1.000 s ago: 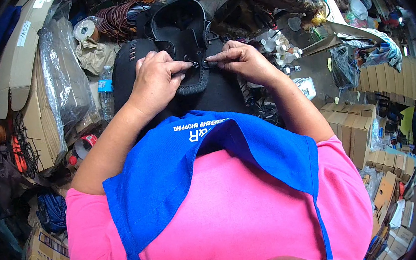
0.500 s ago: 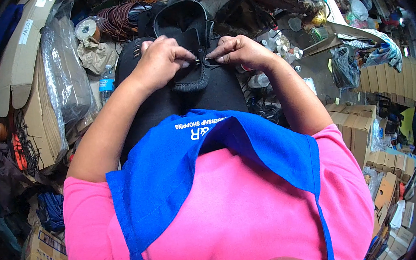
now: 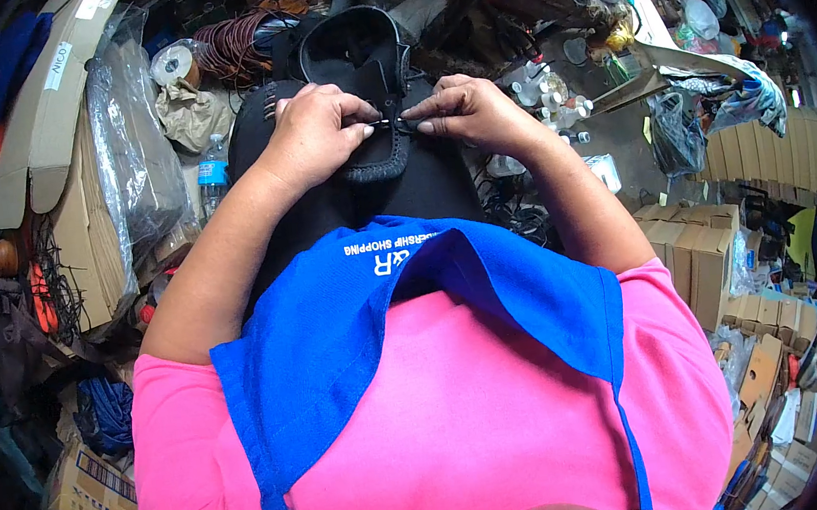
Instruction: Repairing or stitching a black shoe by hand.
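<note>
A black shoe (image 3: 376, 168) with a thick stitched seam round its toe rests across my dark-trousered thighs, its opening facing away from me. From the left, my left hand (image 3: 321, 131) pinches thumb and forefinger at the shoe's front, with a thin, light, needle-like piece at the fingertips. Opposite it, my right hand (image 3: 474, 116) has thumb and fingers drawn together at the shoe's edge. What the right fingertips hold is too small to make out. The two sets of fingertips are close together over the shoe.
A water bottle (image 3: 212, 176) stands left of my leg, near crumpled brown paper (image 3: 188, 114) and a white spool (image 3: 174, 63). Tall cardboard (image 3: 81, 227) leans further left. Small clear bottles (image 3: 550, 94) cluster on the right, with stacked cardboard boxes (image 3: 698, 252) nearer me.
Both hands have come slightly closer together over the shoe. The right fingers have drawn in toward its edge, and the left thumb now shows at the pinch.
</note>
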A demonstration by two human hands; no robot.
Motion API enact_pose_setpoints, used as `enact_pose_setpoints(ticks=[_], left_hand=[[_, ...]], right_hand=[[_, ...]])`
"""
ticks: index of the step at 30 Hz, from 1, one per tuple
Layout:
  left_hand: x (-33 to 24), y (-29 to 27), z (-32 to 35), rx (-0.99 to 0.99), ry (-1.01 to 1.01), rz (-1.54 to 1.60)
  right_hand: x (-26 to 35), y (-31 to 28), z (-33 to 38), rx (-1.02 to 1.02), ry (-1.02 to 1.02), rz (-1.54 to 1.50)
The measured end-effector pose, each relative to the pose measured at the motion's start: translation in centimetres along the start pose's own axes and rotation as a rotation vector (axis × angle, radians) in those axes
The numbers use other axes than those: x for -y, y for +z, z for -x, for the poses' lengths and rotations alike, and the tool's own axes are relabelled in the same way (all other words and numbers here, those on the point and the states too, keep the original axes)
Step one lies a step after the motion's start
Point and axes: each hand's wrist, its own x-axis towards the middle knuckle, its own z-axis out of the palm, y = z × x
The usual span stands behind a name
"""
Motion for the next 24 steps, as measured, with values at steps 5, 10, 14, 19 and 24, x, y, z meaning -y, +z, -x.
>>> enact_pose_setpoints(ticks=[5,10,14,19,24], left_hand=[[0.0,0.3,0.8,0.005,-0.008,-0.032],[-0.4,0.4,0.5,-0.006,-0.084,-0.056],[0.7,1.3,0.0,-0.053,-0.019,0.078],[0.7,0.7,0.4,-0.024,-0.016,0.066],[0.6,1.0,0.9,-0.204,0.108,-0.096]], right_hand=[[0.4,0.7,-0.1,-0.108,-0.061,0.032],[-0.4,1.1,0.1,0.002,0.228,-0.495],[-0.9,1.0,-0.3,0.038,0.177,-0.584],[-0.9,0.4,-0.4,0.090,0.225,-0.576],[-1.5,0.5,-0.6,0.093,0.188,-0.595]])
